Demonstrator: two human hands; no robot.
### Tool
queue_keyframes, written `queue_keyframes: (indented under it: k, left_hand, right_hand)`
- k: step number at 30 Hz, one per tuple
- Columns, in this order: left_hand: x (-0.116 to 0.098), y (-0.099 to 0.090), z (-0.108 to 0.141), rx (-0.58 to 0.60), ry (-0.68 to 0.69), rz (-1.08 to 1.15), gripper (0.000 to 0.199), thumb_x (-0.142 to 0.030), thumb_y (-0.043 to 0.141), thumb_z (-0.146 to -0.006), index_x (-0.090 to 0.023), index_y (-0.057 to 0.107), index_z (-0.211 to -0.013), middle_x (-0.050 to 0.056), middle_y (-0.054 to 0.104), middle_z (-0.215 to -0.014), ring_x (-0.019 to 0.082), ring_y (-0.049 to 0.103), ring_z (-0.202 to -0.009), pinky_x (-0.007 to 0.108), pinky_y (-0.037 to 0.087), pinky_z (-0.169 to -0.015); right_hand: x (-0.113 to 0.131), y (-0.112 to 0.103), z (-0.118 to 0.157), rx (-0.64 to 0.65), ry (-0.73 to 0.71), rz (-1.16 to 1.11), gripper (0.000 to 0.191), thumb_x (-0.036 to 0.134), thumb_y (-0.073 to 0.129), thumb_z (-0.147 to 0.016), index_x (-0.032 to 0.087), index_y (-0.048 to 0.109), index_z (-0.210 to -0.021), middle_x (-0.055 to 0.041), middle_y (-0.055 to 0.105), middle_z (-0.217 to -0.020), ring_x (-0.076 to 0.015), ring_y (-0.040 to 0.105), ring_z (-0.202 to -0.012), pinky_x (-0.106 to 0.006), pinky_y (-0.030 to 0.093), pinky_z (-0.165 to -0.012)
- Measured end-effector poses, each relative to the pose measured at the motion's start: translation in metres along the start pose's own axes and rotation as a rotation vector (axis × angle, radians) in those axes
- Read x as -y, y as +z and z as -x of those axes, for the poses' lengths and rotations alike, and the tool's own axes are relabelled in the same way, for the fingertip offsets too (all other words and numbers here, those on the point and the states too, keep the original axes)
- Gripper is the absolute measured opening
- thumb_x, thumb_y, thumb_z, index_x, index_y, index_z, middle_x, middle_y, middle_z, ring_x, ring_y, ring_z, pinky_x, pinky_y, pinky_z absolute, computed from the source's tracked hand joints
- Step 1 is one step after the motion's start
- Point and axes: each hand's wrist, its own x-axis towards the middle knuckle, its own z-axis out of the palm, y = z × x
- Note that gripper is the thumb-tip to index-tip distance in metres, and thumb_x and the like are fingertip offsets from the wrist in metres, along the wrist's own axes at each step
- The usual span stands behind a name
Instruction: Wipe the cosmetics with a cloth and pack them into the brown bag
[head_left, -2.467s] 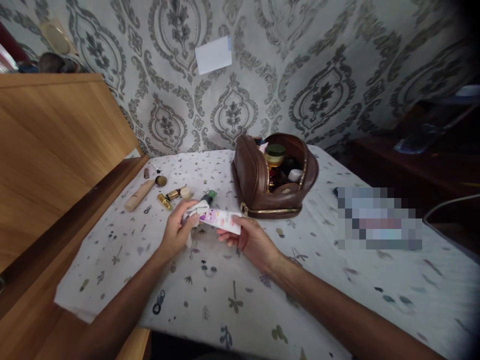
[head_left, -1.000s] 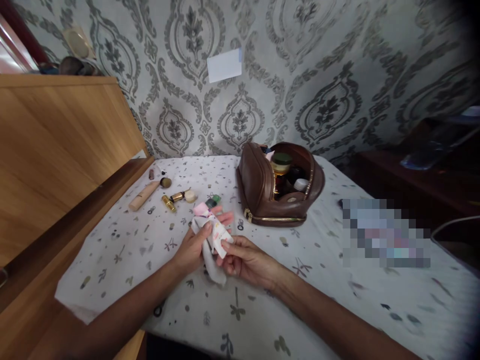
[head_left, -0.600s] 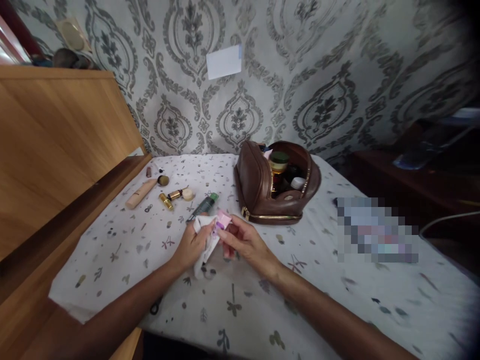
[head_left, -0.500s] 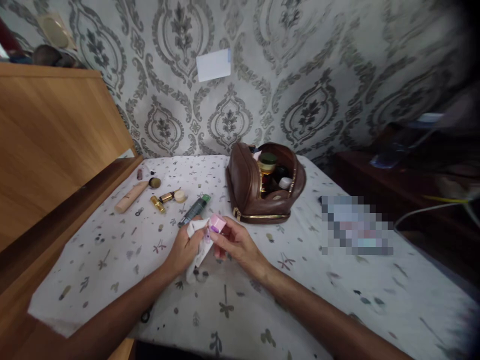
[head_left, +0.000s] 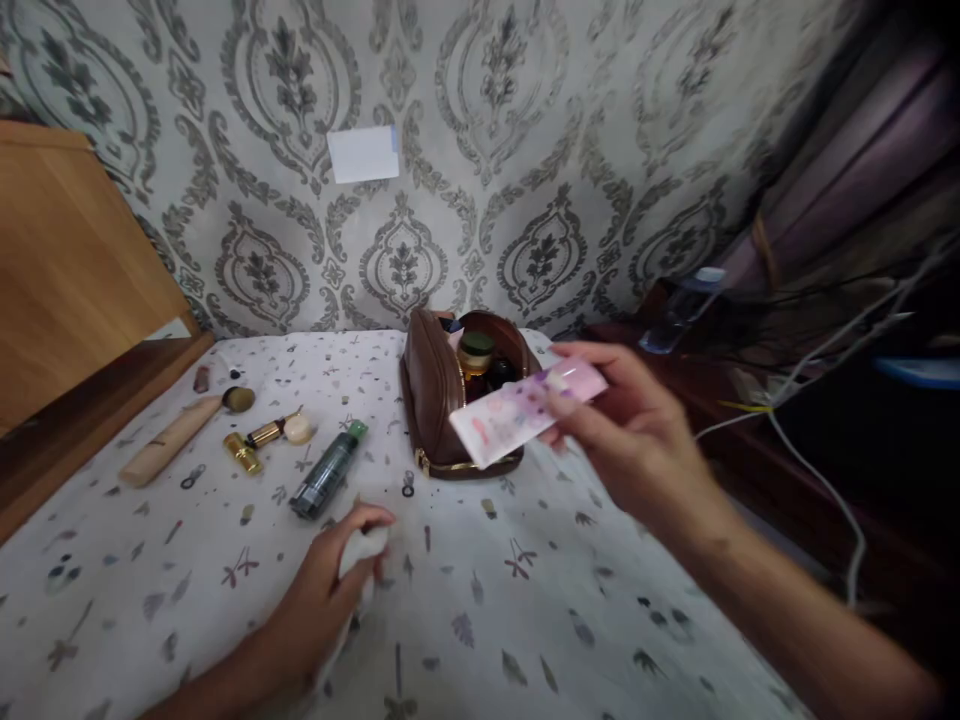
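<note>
My right hand (head_left: 630,430) is closed on a flat pink-and-white tube (head_left: 517,410), raised in front of the brown cosmetic bag (head_left: 439,400). The tube has purple and red print and tilts down to the left. Nearer me, my left hand (head_left: 330,565) grips a crumpled white wipe (head_left: 362,547) just above the tablecloth; part of it is hidden by the fingers. The bag stands unzipped, with a green-lidded jar (head_left: 475,350) and other items showing inside. A dark bottle with a green cap (head_left: 330,470) lies just beyond my left hand.
Left on the patterned tablecloth (head_left: 465,590) lie a beige tube (head_left: 169,440), a brush (head_left: 238,399), a gold lipstick (head_left: 244,453) and a small round pot (head_left: 298,429). A wooden panel (head_left: 82,230) borders the left; a clear plastic bottle (head_left: 679,310) and cables are at right.
My hands have parted. My right hand has carried the pink tube right and up, in front of the bag, while my left keeps the white wipe. The view has turned right.
</note>
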Motion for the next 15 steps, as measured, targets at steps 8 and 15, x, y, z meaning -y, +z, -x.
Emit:
queue_keyframes:
  k: [8,15]
  left_hand:
    - [-0.056,0.029,-0.07,0.33,0.154,-0.21,0.076,-0.021,0.049,-0.086,-0.023,0.02,-0.156,0.012,0.066,-0.121,0.026,0.061,-0.104,0.043,0.048,-0.096]
    - [-0.052,0.05,-0.104,0.401,0.21,-0.141,0.07,-0.011,0.048,-0.082,-0.023,0.032,-0.15,0.01,0.065,-0.127,0.024,0.061,-0.113,0.041,0.047,-0.102]
  right_hand:
    - [0.021,-0.028,-0.05,0.115,0.053,0.072,0.035,0.037,0.08,-0.077,0.021,0.059,-0.099,-0.0001,0.07,-0.085,-0.0109,0.068,-0.066,-0.023,0.06,-0.064]
    - [0.005,-0.034,-0.078,0.211,0.102,0.32,0.034,0.041,0.081,-0.072,0.02,0.057,-0.083,0.0009,0.066,-0.072,-0.0125,0.064,-0.056,-0.023,0.056,-0.049]
